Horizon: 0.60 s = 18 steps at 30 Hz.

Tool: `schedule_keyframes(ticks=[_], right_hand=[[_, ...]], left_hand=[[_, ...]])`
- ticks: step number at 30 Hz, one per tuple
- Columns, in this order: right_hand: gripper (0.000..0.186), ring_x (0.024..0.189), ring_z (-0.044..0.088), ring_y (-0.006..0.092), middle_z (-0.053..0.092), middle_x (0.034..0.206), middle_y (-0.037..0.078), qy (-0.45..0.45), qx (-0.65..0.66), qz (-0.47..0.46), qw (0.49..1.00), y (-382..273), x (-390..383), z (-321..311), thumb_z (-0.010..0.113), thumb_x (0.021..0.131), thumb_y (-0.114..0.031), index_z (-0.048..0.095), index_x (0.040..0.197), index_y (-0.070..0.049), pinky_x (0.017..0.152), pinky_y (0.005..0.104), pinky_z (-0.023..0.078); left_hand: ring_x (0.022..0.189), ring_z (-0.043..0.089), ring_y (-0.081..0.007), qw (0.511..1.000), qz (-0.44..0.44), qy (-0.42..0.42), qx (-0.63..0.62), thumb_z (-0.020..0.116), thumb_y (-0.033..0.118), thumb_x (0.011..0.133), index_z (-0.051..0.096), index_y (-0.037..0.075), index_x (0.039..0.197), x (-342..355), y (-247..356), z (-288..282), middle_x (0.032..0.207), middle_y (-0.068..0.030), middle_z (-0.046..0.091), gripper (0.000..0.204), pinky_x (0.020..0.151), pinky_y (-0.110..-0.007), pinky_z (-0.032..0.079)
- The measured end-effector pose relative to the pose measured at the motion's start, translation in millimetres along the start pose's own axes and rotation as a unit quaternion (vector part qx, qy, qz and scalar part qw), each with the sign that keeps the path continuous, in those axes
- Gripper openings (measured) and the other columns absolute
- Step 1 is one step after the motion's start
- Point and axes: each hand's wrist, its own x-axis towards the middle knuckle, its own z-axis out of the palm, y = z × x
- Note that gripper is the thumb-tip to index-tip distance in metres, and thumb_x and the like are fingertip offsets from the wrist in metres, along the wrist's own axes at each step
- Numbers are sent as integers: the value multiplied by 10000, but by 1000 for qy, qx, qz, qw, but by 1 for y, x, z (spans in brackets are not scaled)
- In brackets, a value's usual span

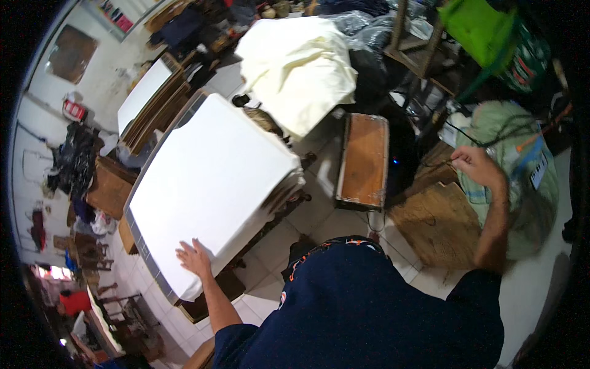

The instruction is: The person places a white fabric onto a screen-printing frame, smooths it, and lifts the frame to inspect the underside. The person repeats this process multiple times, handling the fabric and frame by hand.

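Observation:
My left hand (pixel 194 258) lies with spread fingers on a white sheet (pixel 209 178), near the corner closest to me. The sheet covers a low table, and its right side hangs over the edge in folds. A dark ruled strip (pixel 150 249) runs along the table's left edge. Off to the right, my right hand (pixel 476 165) is raised with its fingers closed on a thin dark cord (pixel 437 165). Behind that hand stands a pale green sack (pixel 498 123) with black cables across it. Below it is a worn wooden board (pixel 436 224).
A wooden-topped box (pixel 364 161) stands right of the table. Cream cloth (pixel 298 67) is heaped beyond. Stacked boards (pixel 153 101) lean at the far left, near a black plastic bag (pixel 78 157). A green bag (pixel 479 31) and a wooden frame (pixel 424 58) crowd the back right.

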Motion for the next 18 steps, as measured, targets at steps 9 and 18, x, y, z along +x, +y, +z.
schedule_keyframes(ticks=[9,18], right_hand=[[505,1217,485,345,531,1254,163,-13,-80,-244,967,-200,121,196,712,848,-188,555,1310,-59,1042,418,409],[662,1458,156,451,328,1475,233,82,-80,-417,902,-414,161,378,719,827,-342,513,1389,-60,1165,635,117]], left_hand=[[1498,149,-352,980,-185,47,58,307,634,991,263,170,1559,54,-157,11,1612,-205,192,735,1163,-605,102],[1471,187,-414,984,-113,137,-11,447,493,994,358,75,1508,71,-133,13,1576,-242,255,669,1167,-613,95]])
